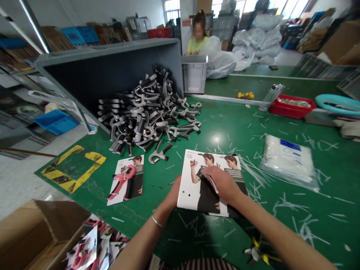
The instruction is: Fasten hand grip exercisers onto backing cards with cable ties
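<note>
In front of me, printed cardboard backing cards [194, 200] are held up over the green table. My left hand [176, 189] grips their left edge, its fingers hidden behind. Against the front of the cards my right hand [225, 182] is closed around a hand grip strengthener [214, 184]; only part of its grey handle shows. To the left, a pink hand grip strengthener [121, 180] lies on its own card [138, 182]. A grey and black hand grip strengthener [159, 154] sits apart from a large pile [152, 112] of similar ones.
A grey bin [109, 48] lies tipped behind the pile. White cable ties [253, 170] are scattered rightward, near a bagged pack [289, 163]. Pliers [255, 253] lie by my right forearm. A cardboard box [42, 228] stands lower left. Another person [197, 37] is across the table.
</note>
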`<action>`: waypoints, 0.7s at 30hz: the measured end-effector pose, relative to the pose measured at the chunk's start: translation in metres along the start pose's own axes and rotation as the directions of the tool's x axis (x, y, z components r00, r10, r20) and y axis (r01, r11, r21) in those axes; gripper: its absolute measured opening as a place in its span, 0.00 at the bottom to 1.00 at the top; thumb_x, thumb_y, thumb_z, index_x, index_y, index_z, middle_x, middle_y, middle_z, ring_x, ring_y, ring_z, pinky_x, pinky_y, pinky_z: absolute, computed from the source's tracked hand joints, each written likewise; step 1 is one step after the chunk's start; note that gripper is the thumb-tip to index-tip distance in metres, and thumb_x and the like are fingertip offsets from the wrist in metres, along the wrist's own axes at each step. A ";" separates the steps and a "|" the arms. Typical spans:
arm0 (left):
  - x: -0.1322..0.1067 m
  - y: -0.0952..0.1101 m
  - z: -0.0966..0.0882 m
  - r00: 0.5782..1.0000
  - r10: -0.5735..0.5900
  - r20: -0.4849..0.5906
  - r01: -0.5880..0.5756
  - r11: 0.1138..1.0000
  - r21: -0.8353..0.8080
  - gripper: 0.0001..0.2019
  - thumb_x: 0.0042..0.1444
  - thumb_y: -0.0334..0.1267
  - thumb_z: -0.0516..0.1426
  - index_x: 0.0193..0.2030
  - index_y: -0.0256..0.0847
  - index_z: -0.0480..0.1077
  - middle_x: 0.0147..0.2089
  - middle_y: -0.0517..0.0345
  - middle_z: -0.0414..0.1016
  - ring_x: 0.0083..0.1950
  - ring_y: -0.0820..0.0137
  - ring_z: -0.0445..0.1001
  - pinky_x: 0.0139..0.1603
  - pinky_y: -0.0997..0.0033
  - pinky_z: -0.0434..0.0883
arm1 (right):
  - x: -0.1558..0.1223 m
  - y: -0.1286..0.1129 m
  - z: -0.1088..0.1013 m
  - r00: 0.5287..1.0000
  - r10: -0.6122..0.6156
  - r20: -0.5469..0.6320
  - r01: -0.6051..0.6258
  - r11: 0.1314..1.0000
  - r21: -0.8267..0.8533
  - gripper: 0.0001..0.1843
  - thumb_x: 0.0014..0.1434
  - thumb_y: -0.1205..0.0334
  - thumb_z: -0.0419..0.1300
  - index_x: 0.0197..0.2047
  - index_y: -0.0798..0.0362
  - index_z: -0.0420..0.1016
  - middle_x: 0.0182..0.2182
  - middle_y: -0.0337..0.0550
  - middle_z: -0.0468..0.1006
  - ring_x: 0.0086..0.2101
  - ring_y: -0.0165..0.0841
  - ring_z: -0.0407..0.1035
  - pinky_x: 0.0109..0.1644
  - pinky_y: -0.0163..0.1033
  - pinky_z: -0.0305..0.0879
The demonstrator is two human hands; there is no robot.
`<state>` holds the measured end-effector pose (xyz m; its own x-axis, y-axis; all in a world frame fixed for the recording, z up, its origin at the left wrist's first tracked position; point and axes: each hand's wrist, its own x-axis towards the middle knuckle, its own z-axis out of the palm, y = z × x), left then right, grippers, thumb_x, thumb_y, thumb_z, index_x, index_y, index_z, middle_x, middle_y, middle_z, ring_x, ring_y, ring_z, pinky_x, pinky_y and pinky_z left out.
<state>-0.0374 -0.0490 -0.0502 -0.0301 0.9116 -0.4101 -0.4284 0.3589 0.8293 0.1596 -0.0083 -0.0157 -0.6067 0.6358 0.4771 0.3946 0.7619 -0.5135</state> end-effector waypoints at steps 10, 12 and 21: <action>-0.030 0.032 -0.003 0.955 0.271 0.122 -0.283 0.703 0.652 0.04 0.44 0.31 0.65 0.30 0.39 0.79 0.33 0.50 0.78 0.36 0.60 0.73 0.41 0.69 0.67 | 0.007 0.002 -0.007 0.983 0.171 0.066 -0.183 0.942 0.280 0.08 0.69 0.58 0.55 0.42 0.48 0.75 0.38 0.43 0.78 0.41 0.37 0.70 0.49 0.44 0.65; -0.037 0.032 -0.005 0.958 0.154 0.243 -0.269 0.784 0.559 0.11 0.44 0.32 0.65 0.37 0.40 0.81 0.40 0.49 0.80 0.42 0.57 0.75 0.45 0.66 0.69 | 0.006 0.003 -0.007 0.980 0.184 0.082 -0.200 0.935 0.292 0.08 0.69 0.58 0.55 0.42 0.48 0.75 0.38 0.42 0.78 0.41 0.37 0.70 0.49 0.44 0.64; -0.032 0.006 0.010 0.937 0.348 -0.003 -0.314 0.849 0.426 0.10 0.42 0.30 0.63 0.34 0.39 0.79 0.39 0.52 0.80 0.44 0.58 0.75 0.48 0.64 0.71 | 0.004 -0.001 -0.008 0.983 0.167 0.075 -0.182 0.940 0.288 0.07 0.68 0.59 0.55 0.42 0.49 0.74 0.38 0.42 0.77 0.41 0.36 0.70 0.49 0.44 0.63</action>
<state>-0.0301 -0.0741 -0.0283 -0.1805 0.9788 -0.0970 0.0302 0.1041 0.9941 0.1622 -0.0051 -0.0073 -0.5820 0.7432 0.3301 0.2824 0.5654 -0.7750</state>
